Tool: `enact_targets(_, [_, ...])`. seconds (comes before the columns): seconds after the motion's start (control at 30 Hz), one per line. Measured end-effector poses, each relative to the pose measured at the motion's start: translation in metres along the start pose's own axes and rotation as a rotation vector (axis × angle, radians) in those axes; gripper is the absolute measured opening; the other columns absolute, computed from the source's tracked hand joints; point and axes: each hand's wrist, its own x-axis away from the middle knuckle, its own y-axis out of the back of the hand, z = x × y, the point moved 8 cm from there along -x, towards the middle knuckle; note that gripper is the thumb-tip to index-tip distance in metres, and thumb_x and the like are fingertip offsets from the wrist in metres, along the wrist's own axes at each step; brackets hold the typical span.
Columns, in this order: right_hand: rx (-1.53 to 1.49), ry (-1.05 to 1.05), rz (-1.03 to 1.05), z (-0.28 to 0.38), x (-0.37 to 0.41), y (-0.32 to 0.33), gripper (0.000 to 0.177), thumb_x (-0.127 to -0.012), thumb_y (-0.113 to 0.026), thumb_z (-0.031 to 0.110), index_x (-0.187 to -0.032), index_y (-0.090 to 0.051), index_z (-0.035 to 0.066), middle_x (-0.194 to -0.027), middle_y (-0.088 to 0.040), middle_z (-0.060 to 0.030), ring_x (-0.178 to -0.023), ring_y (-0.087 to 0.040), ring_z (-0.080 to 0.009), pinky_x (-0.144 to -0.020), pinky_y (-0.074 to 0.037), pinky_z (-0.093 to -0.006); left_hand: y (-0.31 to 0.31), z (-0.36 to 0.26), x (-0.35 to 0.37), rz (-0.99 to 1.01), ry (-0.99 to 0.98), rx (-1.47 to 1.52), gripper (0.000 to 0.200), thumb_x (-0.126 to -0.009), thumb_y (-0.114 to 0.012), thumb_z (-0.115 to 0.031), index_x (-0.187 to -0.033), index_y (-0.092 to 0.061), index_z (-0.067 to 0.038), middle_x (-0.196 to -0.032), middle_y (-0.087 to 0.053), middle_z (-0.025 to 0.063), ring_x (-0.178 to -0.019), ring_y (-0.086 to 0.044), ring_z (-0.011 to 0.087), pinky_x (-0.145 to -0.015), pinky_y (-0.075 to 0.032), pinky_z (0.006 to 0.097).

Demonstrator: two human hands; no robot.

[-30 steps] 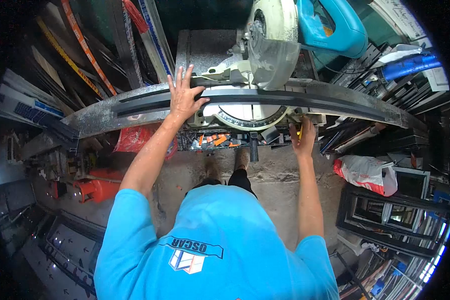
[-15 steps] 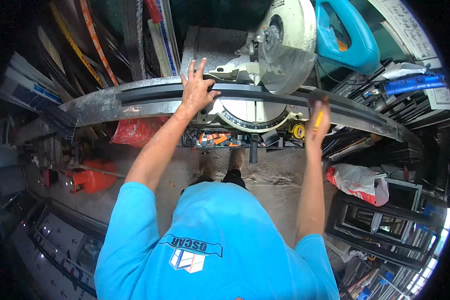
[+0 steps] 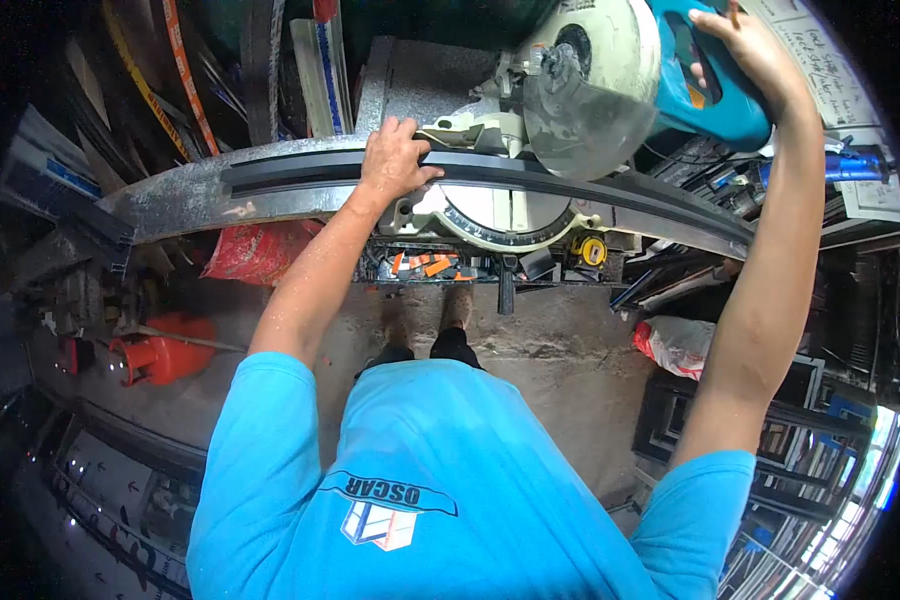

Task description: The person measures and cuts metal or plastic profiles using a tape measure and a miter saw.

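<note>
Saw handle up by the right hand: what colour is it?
Teal blue; the saw handle shows best in the head view, under the right hand.

Strong fisheye bending and black corners frame a fairly bright, sharp centre, with glare at lower right.

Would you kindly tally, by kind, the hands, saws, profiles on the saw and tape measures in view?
Hands: 2 (left hand, right hand)
Miter saw: 1
Dark profile: 1
Yellow tape measure: 1
Total: 5
</note>
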Motion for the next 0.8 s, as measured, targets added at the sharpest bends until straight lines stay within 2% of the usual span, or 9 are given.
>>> enact_targets(0.13, [-0.586, -0.078, 0.102, -0.036, 0.024, -0.054, 0.053, -0.095, -0.065, 0.048, -0.103, -0.064, -0.004, -0.085, -0.071, -0.0147, -0.070, -0.072, -0.0183, -0.059, -0.054, -0.0287, 0.002, 0.001, 0.000, -0.028, 0.001, 0.028, 0.039, -0.062, -0.088, -0.043, -0.087, -0.081, -0.014, -0.098, -0.057, 0.0045, -0.103, -0.053, 0.0269, -0.083, -0.049, 0.0435])
enact_targets(0.2, [-0.676, -0.097, -0.032, -0.018, 0.070, -0.057, 0.048, -0.098, -0.064, 0.044, -0.095, -0.061, -0.004, -0.072, -0.067, -0.0131, -0.060, -0.069, -0.0183, -0.053, -0.053, -0.0305, 0.002, 0.001, 0.001, -0.026, -0.002, 0.038, 0.039, -0.062, -0.088, -0.043, -0.087, -0.081, -0.013, -0.097, -0.057, 0.0044, -0.103, -0.053, 0.0270, -0.083, -0.049, 0.0435])
enact_targets(0.27, [-0.674, -0.120, -0.096, -0.018, 0.104, -0.074, 0.045, -0.099, -0.064, 0.040, -0.097, -0.061, -0.004, -0.073, -0.068, -0.0122, -0.059, -0.067, -0.0165, -0.053, -0.052, -0.0303, 0.004, 0.000, 0.001, -0.058, -0.016, 0.050, 0.041, -0.062, -0.088, -0.042, -0.086, -0.080, -0.011, -0.096, -0.057, 0.0062, -0.102, -0.054, 0.0275, -0.080, -0.049, 0.0434])
enact_targets(0.33, [-0.773, -0.206, -0.165, -0.012, 0.134, -0.090, 0.038, -0.100, -0.064, 0.034, -0.111, -0.063, -0.002, -0.077, -0.067, -0.0090, -0.059, -0.065, -0.0140, -0.054, -0.052, -0.0290, 0.003, 0.000, 0.002, -0.061, -0.028, 0.055, 0.040, -0.062, -0.088, -0.043, -0.086, -0.080, -0.011, -0.095, -0.057, 0.0062, -0.101, -0.054, 0.0276, -0.079, -0.049, 0.0433])
enact_targets(0.4, [-0.786, -0.256, -0.229, -0.007, 0.151, -0.096, 0.036, -0.100, -0.065, 0.030, -0.116, -0.062, -0.002, -0.080, -0.067, -0.0071, -0.061, -0.065, -0.0129, -0.055, -0.052, -0.0279, 0.004, -0.001, 0.002, -0.086, -0.040, 0.046, 0.041, -0.062, -0.088, -0.044, -0.085, -0.080, -0.011, -0.094, -0.057, 0.0067, -0.100, -0.055, 0.0278, -0.077, -0.049, 0.0431])
enact_targets(0.8, [-0.777, -0.241, -0.275, -0.011, 0.162, -0.108, 0.039, -0.099, -0.066, 0.031, -0.118, -0.062, -0.003, -0.078, -0.068, -0.0089, -0.064, -0.069, -0.0168, -0.059, -0.053, -0.0311, 0.006, -0.005, 0.001, -0.085, -0.013, 0.014, 0.044, -0.060, -0.089, -0.045, -0.084, -0.080, -0.010, -0.091, -0.057, 0.0078, -0.097, -0.055, 0.0282, -0.075, -0.050, 0.0439])
